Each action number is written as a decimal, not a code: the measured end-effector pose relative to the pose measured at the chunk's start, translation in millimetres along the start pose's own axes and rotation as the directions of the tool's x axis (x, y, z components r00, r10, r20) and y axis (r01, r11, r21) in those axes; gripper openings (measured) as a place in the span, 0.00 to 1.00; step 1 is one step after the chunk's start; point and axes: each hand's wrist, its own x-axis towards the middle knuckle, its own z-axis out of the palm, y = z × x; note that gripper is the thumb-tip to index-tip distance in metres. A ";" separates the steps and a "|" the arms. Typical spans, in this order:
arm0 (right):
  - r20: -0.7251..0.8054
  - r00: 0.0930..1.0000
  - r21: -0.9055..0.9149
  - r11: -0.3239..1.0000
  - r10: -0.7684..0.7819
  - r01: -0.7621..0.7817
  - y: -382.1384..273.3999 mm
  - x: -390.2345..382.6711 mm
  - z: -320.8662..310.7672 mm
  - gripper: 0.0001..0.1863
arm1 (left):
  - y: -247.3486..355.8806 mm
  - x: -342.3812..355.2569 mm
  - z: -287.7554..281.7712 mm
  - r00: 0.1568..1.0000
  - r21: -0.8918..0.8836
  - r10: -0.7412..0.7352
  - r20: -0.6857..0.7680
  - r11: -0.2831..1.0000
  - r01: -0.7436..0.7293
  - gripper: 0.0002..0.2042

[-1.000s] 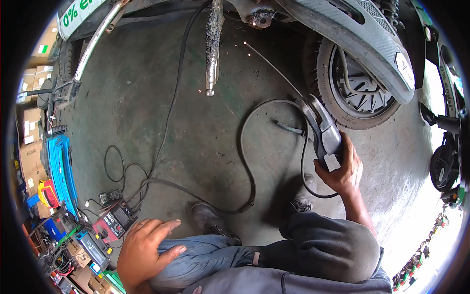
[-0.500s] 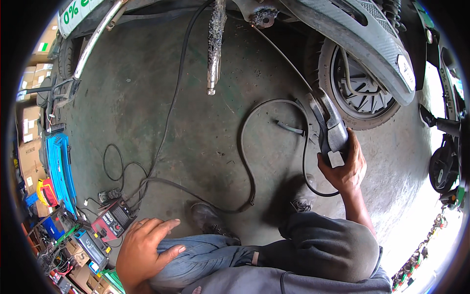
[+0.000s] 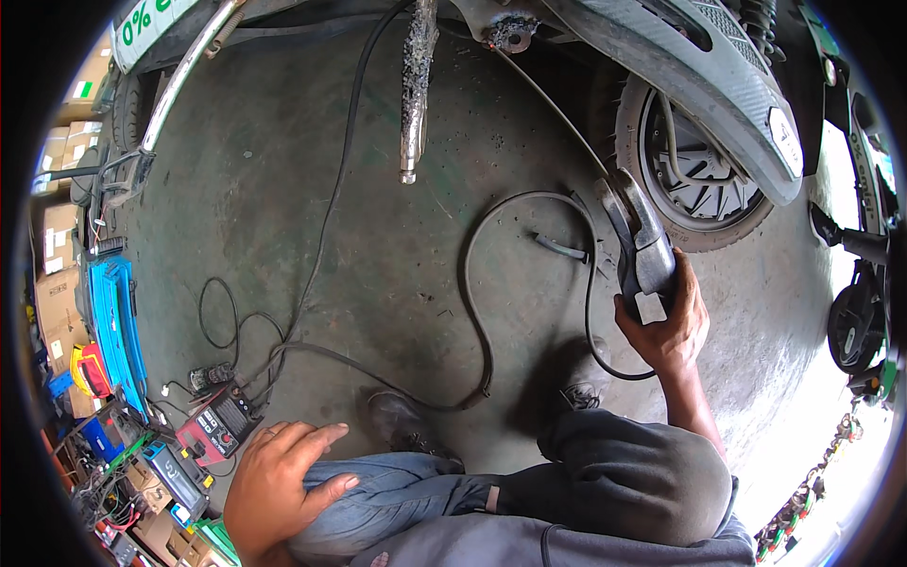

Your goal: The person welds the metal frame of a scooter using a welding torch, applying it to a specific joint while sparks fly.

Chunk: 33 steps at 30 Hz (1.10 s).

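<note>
1. Grey grinder (image 3: 638, 241) sat clamped in the right hand (image 3: 669, 326), raised over the concrete floor (image 3: 397, 265) beside the wheel (image 3: 694, 180).
2. Left hand (image 3: 279, 482) lay flat, fingers spread, on the knee (image 3: 378, 491), holding nothing.
3. Black cord (image 3: 472, 312) looped across the floor.

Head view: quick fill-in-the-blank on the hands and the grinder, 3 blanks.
1. The right hand grips an angle grinder near the scooter's rear ____.
2. The left hand rests flat on the person's ____.
3. The black power cable trails from the grinder and loops across the concrete ____.

Missing words: wheel; knee; floor
</note>
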 end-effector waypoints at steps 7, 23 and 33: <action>-0.008 1.000 -0.032 0.999 0.015 -0.015 -1.9 -1.2 0.3 0.48 | -0.8 0.9 0.6 1.000 0.003 0.002 -0.002 1.000 -0.002 0.28; 0.823 0.563 0.506 -0.351 -0.079 -0.788 22.3 -2.4 -17.6 0.48 | 4.6 0.4 -2.5 1.000 -0.015 -0.013 0.014 1.000 0.013 0.27; 0.749 0.500 0.069 -0.699 -0.435 -0.712 3.7 -17.5 9.0 0.52 | 0.3 -2.1 0.4 1.000 0.004 -0.004 -0.003 1.000 0.004 0.28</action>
